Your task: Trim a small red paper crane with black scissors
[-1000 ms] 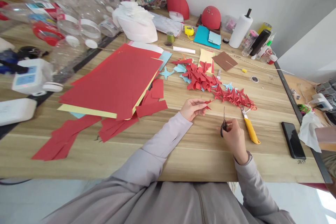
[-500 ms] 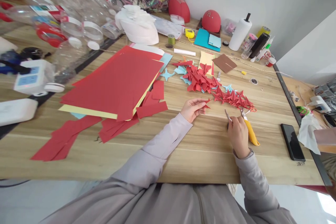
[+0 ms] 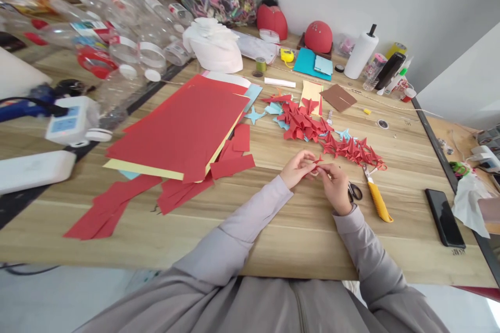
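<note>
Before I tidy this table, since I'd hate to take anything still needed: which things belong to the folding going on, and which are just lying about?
In use:
- small red paper piece, pinched by left hand and right hand
- scissors, beside the right hand
- folded red shapes
- red paper sheets

Lying about:
- yellow utility knife
- phone
- plastic bottles
- paper towel roll

Paper sheets (image 3: 183, 127) were red over one pale yellow, folded cranes (image 3: 308, 125) red with some light blue, knife handle (image 3: 379, 202) yellow, phone (image 3: 445, 217) black, table (image 3: 297, 229) light woodgrain
</note>
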### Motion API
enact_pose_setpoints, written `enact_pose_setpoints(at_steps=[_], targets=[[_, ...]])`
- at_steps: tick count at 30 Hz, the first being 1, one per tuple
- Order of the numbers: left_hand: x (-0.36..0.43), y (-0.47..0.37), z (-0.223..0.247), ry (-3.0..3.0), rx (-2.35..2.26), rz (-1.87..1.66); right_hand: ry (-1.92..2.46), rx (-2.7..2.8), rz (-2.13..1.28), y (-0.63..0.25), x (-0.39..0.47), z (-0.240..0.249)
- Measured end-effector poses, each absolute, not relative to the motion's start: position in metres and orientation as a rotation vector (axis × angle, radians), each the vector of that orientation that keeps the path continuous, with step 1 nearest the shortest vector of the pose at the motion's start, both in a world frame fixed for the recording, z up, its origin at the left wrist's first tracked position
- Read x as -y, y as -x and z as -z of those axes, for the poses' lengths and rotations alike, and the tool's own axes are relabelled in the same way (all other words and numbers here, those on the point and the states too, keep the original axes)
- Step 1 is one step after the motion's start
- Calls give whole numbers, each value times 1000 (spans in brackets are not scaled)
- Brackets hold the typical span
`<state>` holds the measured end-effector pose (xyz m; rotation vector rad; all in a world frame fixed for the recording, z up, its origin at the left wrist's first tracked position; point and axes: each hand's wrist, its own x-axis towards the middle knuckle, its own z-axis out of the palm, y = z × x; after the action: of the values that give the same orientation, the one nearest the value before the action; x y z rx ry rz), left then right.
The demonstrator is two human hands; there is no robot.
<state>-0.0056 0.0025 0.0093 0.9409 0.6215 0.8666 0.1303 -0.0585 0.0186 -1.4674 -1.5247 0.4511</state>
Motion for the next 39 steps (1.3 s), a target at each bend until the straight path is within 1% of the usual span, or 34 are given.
enact_pose_setpoints(at_steps=[4, 10, 18, 22, 33, 39], targets=[[-2, 10, -3, -1147, -606, -868, 1456, 1571, -491, -136, 57, -14], [-4, 12, 8, -1215, -723, -786, 1370, 1568, -628, -136, 56, -9], [3, 13, -1, -1196, -835, -742, 1242, 1202, -1067, -139, 55, -6], [9, 12, -9, -1119, -849, -736, 1203, 1148, -1160, -140, 56, -11], [13, 11, -4, -1106, -849, -770, 1204, 1158, -1248, -139, 58, -13], [12, 11, -1, -1225, -865, -759, 1260, 1108, -1142, -142, 57, -9]])
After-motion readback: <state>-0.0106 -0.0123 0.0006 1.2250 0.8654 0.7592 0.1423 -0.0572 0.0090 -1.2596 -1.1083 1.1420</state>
